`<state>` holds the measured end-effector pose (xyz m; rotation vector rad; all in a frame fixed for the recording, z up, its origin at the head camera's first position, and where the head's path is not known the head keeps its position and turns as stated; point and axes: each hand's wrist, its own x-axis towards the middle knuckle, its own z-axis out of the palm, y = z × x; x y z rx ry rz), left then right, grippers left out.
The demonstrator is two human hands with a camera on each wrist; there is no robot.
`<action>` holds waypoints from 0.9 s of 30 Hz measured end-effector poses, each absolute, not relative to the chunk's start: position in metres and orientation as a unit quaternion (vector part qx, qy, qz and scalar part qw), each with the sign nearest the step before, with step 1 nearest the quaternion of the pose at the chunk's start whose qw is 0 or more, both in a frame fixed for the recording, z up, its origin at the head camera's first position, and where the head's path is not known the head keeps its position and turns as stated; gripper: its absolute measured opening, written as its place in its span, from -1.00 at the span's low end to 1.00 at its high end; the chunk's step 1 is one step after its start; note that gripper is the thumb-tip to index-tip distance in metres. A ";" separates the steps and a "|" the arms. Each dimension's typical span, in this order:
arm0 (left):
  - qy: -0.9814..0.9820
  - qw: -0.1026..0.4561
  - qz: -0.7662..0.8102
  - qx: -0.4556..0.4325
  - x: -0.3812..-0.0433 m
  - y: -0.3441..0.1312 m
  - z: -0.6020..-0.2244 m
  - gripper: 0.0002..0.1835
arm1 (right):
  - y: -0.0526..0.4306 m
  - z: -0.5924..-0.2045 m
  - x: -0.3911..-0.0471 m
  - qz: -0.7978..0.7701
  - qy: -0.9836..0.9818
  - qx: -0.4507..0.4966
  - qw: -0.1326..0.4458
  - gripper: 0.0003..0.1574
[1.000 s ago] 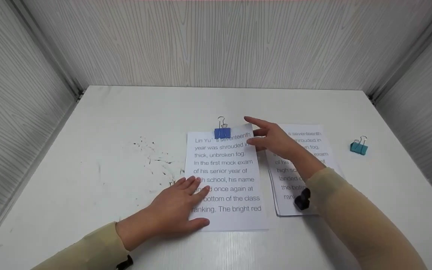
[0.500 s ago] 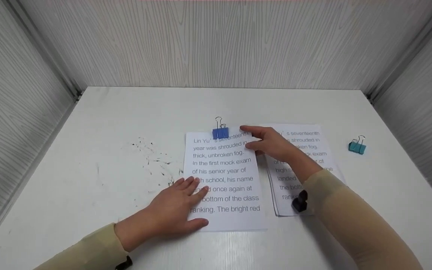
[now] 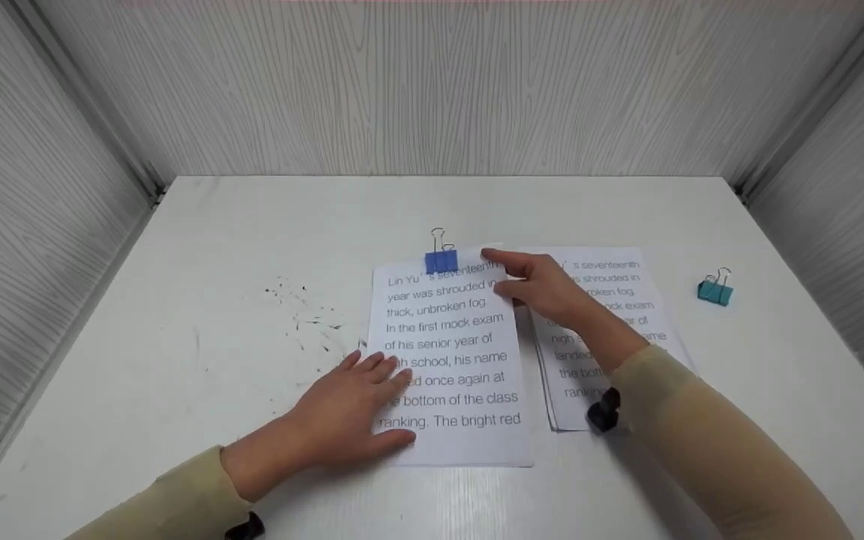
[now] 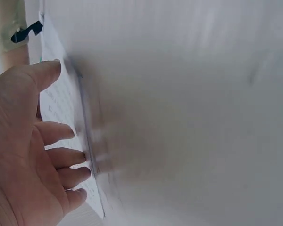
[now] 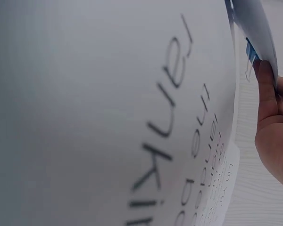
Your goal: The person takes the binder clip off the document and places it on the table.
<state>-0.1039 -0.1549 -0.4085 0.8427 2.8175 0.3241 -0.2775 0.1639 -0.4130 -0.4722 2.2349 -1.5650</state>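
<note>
Near the middle of the table, a stack of printed sheets [image 3: 447, 442] has a blue binder clip [image 3: 441, 262] on its top edge, wire handles upward. My right hand [image 3: 548, 289] pinches the stack's top right corner. In the right wrist view, fingers of the right hand [image 5: 276, 132] lie behind the lifted sheets [image 5: 255, 26], beside the blue binder clip [image 5: 250, 51]. My left hand [image 3: 334, 420] lies over the stack's lower left edge with fingers spread. Seen in the left wrist view, the left hand [image 4: 28, 136] has loosely bent fingers holding nothing.
A second stack of printed sheets [image 3: 627, 289] lies to the right, partly under my right forearm. Farther right sits a teal binder clip [image 3: 715, 292]. Dark marks [image 3: 312, 322] spot the white table [image 3: 199, 285] on the left. Grained panels [image 3: 439, 90] enclose the back and sides.
My right index finger has come down onto the corner, which the hand now pinches. The clipped top edge has risen slightly. My left hand has shifted a little left.
</note>
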 end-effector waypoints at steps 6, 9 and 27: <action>0.955 0.015 0.161 0.248 -0.121 -0.157 -0.380 -0.17 | 0.165 -0.408 -0.270 -0.551 0.798 -0.176 0.170 -0.24; 0.953 -0.028 0.210 0.216 -0.135 -0.159 -0.365 -0.23 | 0.167 -0.406 -0.266 -0.545 0.803 -0.183 0.158 -0.24; 0.828 0.074 0.527 0.176 -0.239 -0.169 -0.335 -0.19 | 0.168 -0.393 -0.236 -0.601 0.755 -0.212 0.153 -0.27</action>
